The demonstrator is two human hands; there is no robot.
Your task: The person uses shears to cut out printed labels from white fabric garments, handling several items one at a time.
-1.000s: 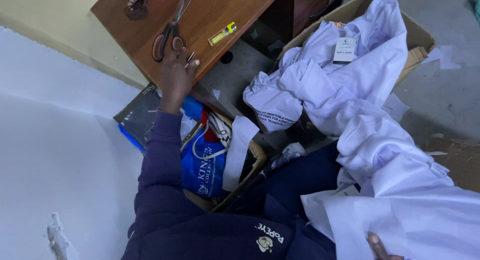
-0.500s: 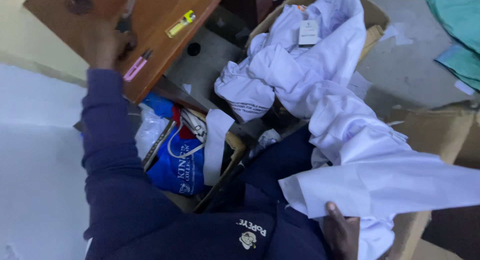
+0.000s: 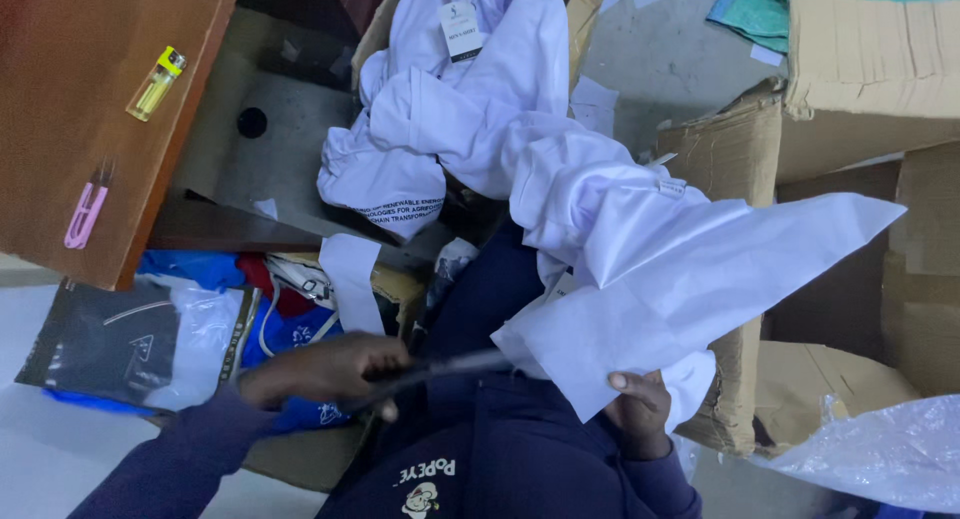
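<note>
Down from the wooden desk (image 3: 60, 109) comes the left hand (image 3: 325, 371), now fisted round dark scissors (image 3: 450, 364) (blurred) pointing at the white shirt (image 3: 640, 279). Right hand (image 3: 640, 409) pinches the shirt's lower edge over the lap. Soft, light fabric, likely to sag; best held taut near the hem.

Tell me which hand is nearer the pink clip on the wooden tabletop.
Left. The left hand, gripping scissors, is below the pink clip on the same side. The right hand holds the white cloth far across the view.
</note>
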